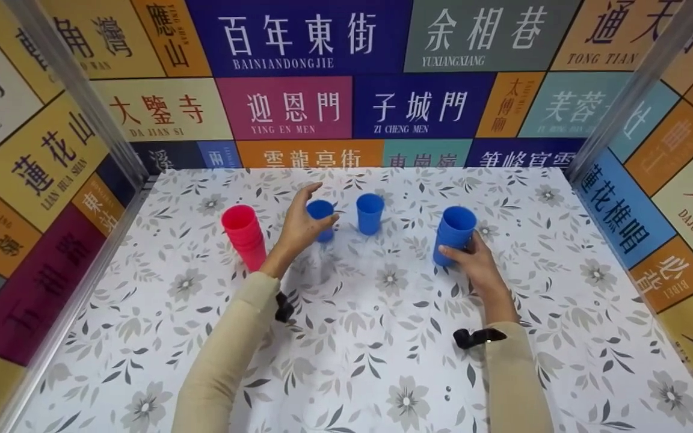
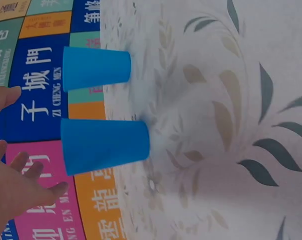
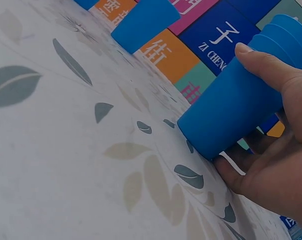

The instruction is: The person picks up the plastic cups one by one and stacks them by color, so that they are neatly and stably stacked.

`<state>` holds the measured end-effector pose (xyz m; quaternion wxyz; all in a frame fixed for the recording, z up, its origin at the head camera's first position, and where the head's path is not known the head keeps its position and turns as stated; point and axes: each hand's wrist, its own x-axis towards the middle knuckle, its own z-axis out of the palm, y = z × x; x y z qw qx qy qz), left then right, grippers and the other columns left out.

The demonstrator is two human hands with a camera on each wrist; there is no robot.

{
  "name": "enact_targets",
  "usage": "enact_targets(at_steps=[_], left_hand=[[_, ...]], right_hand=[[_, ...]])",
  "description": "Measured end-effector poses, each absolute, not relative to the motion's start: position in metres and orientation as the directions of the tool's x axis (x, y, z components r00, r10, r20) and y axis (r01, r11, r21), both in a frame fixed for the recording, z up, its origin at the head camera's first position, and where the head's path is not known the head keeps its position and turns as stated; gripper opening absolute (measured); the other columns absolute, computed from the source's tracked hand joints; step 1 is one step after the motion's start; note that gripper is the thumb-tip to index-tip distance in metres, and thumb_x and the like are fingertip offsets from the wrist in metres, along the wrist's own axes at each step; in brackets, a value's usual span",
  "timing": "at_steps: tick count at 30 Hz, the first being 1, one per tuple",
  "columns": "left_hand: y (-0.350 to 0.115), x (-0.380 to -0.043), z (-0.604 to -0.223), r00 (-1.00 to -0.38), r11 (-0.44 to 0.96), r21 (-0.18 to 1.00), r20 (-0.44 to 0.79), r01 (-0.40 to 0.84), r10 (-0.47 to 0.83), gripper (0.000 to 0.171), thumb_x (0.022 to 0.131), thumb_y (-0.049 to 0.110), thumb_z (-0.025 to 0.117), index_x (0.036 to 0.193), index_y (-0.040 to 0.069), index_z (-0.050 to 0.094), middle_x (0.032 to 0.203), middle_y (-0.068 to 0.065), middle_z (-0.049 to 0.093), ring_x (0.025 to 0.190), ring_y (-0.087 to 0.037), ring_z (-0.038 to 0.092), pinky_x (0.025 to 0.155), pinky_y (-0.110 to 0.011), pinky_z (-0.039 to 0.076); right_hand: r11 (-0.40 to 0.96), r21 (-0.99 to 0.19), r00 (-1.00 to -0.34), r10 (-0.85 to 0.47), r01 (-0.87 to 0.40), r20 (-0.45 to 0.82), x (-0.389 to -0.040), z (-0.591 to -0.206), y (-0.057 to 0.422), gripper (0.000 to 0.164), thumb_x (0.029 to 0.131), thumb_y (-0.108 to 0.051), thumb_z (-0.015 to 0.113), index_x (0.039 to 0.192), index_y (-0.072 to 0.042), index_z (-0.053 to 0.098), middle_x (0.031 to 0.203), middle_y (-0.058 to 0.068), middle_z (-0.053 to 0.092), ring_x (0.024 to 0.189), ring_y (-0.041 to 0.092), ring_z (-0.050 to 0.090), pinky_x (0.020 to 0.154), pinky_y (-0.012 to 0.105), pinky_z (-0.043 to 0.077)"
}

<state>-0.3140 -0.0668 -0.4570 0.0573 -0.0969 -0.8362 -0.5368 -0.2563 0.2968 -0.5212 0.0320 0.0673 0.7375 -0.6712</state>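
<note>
Two single blue cups stand upright on the table: one (image 1: 322,211) beside my left hand (image 1: 302,225), the other (image 1: 370,214) to its right. My left hand has its thumb and fingers spread at the nearer cup; the left wrist view shows the fingers apart from that cup (image 2: 106,145). Over on the right, my right hand (image 1: 480,264) holds a stack of nested blue cups (image 1: 455,234), thumb on the near side and fingers round the back. Several rims show at the top of this stack (image 3: 236,100), and its base is at the tabletop.
A stack of red cups (image 1: 243,237) stands left of my left forearm. The table (image 1: 346,361) wears a white cloth with leaves and flowers. Walls of coloured street-name signs (image 1: 298,36) rise behind it and on both sides.
</note>
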Motion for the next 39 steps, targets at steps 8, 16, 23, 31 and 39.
enact_targets(at_steps=[8, 16, 23, 31, 39], left_hand=[[-0.074, -0.32, -0.473, -0.985, 0.403, 0.899, 0.162, 0.17, 0.056, 0.08, 0.081, 0.015, 0.083, 0.15, 0.013, 0.042, 0.158, -0.01, 0.04, 0.15, -0.031, 0.032, 0.124, -0.047, 0.028], [-0.062, -0.324, -0.487, -0.991, 0.326, 0.937, 0.136, 0.129, 0.0, 0.095, 0.079, 0.014, 0.084, 0.156, 0.011, 0.027, 0.161, -0.012, 0.035, 0.149, -0.035, 0.033, 0.123, -0.045, 0.031], [-0.055, -0.328, -0.495, -0.991, 0.266, 0.96, 0.108, 0.084, -0.074, 0.099, 0.077, 0.011, 0.085, 0.156, 0.009, 0.026, 0.16, -0.016, 0.035, 0.149, -0.033, 0.034, 0.124, -0.044, 0.028], [-0.047, -0.334, -0.495, -0.987, 0.271, 0.962, 0.056, 0.013, -0.151, 0.1, 0.077, 0.013, 0.085, 0.156, 0.007, 0.024, 0.16, -0.015, 0.034, 0.149, -0.033, 0.033, 0.125, -0.043, 0.027], [-0.047, -0.337, -0.502, -0.987, 0.245, 0.969, 0.009, -0.031, -0.162, 0.092, 0.079, 0.013, 0.084, 0.153, 0.007, 0.03, 0.159, -0.014, 0.038, 0.146, -0.033, 0.039, 0.122, -0.044, 0.033]], right_hand=[[0.068, -0.987, -0.989, 0.054, 0.145, -0.141, -0.255, -0.522, 0.298, 0.095, 0.088, -0.023, 0.078, 0.161, -0.02, 0.018, 0.165, 0.018, 0.025, 0.152, 0.036, 0.026, 0.124, 0.053, 0.026], [0.083, -0.989, -0.992, 0.061, 0.12, -0.115, -0.253, -0.519, 0.299, 0.094, 0.089, -0.023, 0.077, 0.161, -0.018, 0.017, 0.165, 0.017, 0.025, 0.154, 0.033, 0.024, 0.126, 0.049, 0.021], [0.087, -0.987, -0.99, 0.065, 0.133, -0.127, -0.255, -0.52, 0.298, 0.095, 0.087, -0.024, 0.079, 0.161, -0.017, 0.019, 0.165, 0.019, 0.026, 0.153, 0.035, 0.026, 0.125, 0.05, 0.023], [0.063, -0.99, -0.991, 0.052, 0.129, -0.126, -0.257, -0.522, 0.296, 0.095, 0.086, -0.023, 0.08, 0.16, -0.017, 0.021, 0.164, 0.019, 0.028, 0.151, 0.035, 0.029, 0.124, 0.051, 0.026], [0.065, -0.988, -0.99, 0.05, 0.137, -0.134, -0.258, -0.522, 0.298, 0.098, 0.085, -0.025, 0.081, 0.161, -0.018, 0.019, 0.164, 0.019, 0.026, 0.152, 0.036, 0.027, 0.123, 0.052, 0.027]])
